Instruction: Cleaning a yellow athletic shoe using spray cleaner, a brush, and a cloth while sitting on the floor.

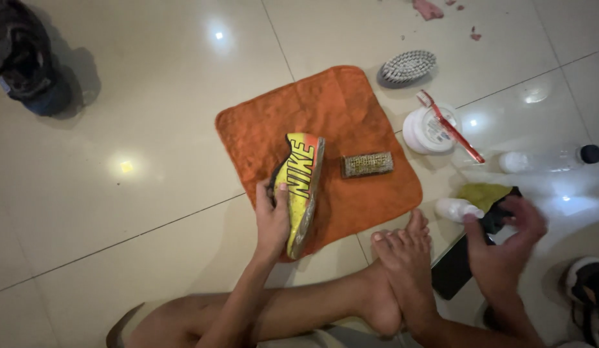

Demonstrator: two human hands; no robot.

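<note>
- The left hand (272, 219), just left of the frame's centre, has its fingers closed around a yellow-and-orange shoe (301, 187); the thumb lies on the yellow side, the other fingers are hidden behind.
- The shoe stands on its edge on an orange cloth (338, 109) spread on the tiled floor (151, 193).
- The right hand (506, 241), at lower right, curls its fingers about a black object (496, 219), just beside a small white bottle (457, 208).
- A small rectangular brush (367, 164) lies on the cloth, right of the shoe.
- A bare foot (402, 258) rests between the two hands.
</note>
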